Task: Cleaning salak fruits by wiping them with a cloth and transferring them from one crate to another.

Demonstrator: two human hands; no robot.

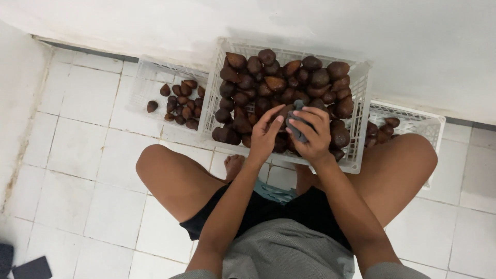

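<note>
Grey cloth [298,125] bunched inside right hand [313,135], fingers curled tight around it. Left hand [265,135] just beside, fingers loosely bent, fingertips touching brown snake fruit [283,112] against cloth. Both hands over full white crate [361,88]; smaller crates [144,85] flank either side.

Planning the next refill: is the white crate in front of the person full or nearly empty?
Full. The middle white crate is heaped to its rim with brown scaly fruit.
</note>
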